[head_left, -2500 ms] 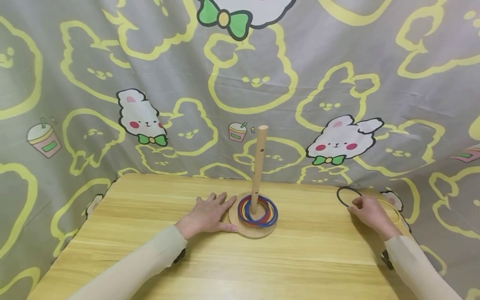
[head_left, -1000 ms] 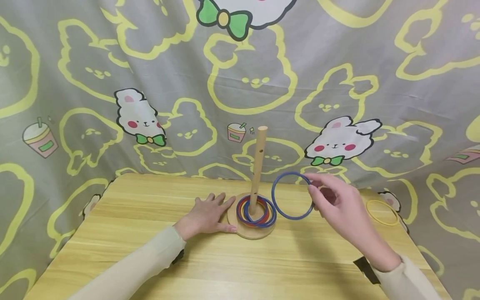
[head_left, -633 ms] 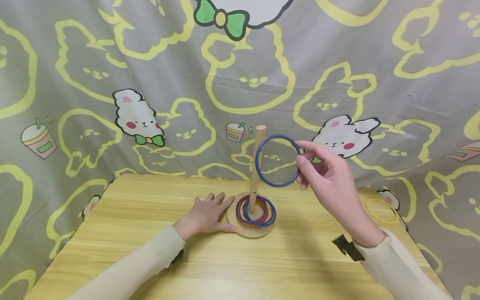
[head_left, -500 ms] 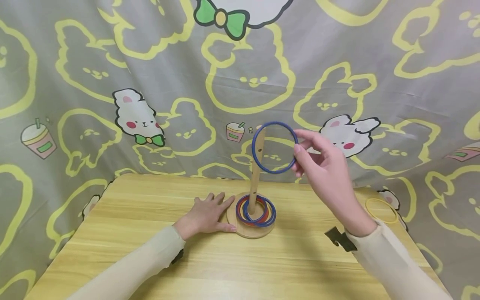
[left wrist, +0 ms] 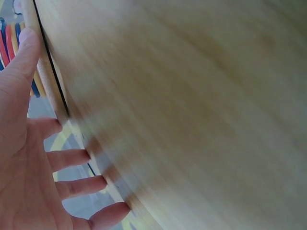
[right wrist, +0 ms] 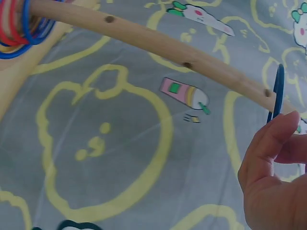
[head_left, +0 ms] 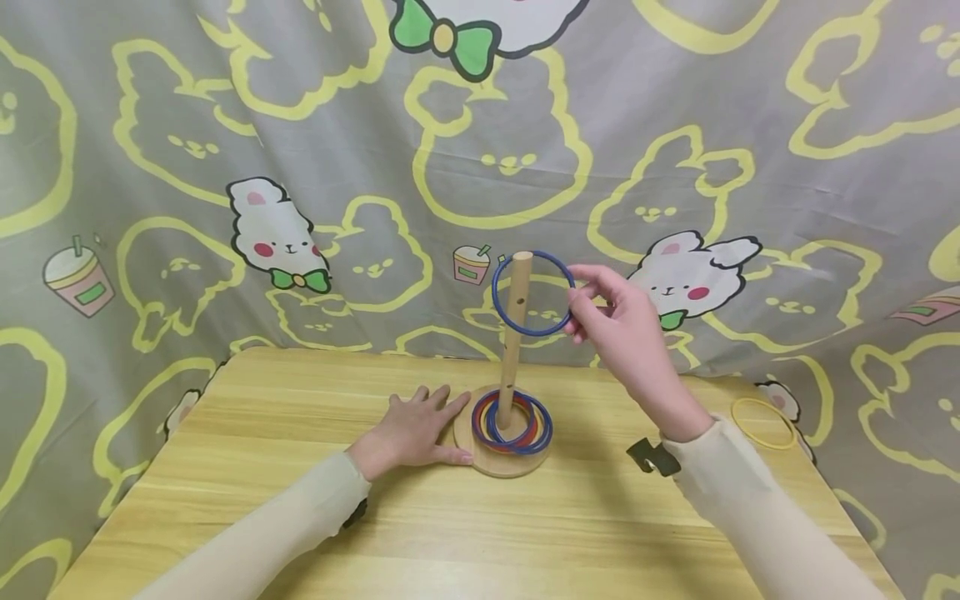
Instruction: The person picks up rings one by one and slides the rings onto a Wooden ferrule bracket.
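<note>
My right hand [head_left: 622,325] pinches a blue ring [head_left: 536,333] by its right side, raised at the top of the wooden peg [head_left: 513,346]. The ring loops around the peg's upper end; in the right wrist view the ring [right wrist: 279,88] appears edge-on there. Several blue, red and yellow rings [head_left: 550,435] lie around the foot of the peg on its round base [head_left: 504,467]. My left hand [head_left: 414,427] rests with spread fingers at the left of the base, thumb and index finger along its rim; in the left wrist view its palm [left wrist: 24,182] shows.
One yellow ring [head_left: 772,447] lies near the right edge of the wooden table [head_left: 420,533]. A grey curtain [head_left: 360,142] with rabbit prints hangs close behind the table and at both sides.
My right hand has taken the blue ring from the table's right side, carried it left and up, and brought it around the peg's top. The left hand has stayed at the base.
</note>
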The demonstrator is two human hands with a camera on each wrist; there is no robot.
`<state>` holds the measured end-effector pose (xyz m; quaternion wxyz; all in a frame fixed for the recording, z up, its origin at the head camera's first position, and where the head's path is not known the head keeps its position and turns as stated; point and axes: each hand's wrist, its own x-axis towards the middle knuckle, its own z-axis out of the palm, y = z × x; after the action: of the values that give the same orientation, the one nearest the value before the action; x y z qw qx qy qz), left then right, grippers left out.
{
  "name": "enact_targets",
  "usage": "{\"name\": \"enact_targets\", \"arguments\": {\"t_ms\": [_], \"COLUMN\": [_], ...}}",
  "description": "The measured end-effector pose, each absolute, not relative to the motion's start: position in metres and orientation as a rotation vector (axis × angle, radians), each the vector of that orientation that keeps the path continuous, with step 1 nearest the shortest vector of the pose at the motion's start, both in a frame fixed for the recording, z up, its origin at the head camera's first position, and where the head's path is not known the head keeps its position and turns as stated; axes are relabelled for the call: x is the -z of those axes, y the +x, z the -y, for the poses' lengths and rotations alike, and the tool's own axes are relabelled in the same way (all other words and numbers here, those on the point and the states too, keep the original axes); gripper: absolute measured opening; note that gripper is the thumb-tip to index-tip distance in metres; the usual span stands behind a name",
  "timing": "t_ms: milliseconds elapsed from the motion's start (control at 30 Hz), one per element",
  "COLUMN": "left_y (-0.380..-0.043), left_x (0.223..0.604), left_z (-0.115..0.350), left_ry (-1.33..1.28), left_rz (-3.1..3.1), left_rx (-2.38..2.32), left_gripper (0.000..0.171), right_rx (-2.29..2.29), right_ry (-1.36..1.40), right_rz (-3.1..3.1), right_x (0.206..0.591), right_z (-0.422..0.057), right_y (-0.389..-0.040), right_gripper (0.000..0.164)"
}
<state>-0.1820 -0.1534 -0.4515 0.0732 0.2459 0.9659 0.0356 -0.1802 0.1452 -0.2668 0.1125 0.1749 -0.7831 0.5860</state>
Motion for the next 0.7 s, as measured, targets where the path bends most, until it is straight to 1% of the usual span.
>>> {"name": "enact_targets", "arguments": {"t_ms": [367, 700], "left_y": [-0.178, -0.18], "left_x": [0.445, 0.449], "left_z": [0.153, 0.152], "left_ry": [0.747, 0.737], "left_rz": [-2.888, -2.898], "left_rx": [-0.11, -0.09], "left_gripper": [0.105, 0.107], "right_rx": [-1.814, -1.819], "right_ry": [0.401, 0.312], "right_rz": [2.436, 2.523], "right_x": [0.318, 0.366], "right_z": [-0.144, -0.147], "right_y": [-0.184, -0.176], "right_gripper": [0.037, 0.033]}}
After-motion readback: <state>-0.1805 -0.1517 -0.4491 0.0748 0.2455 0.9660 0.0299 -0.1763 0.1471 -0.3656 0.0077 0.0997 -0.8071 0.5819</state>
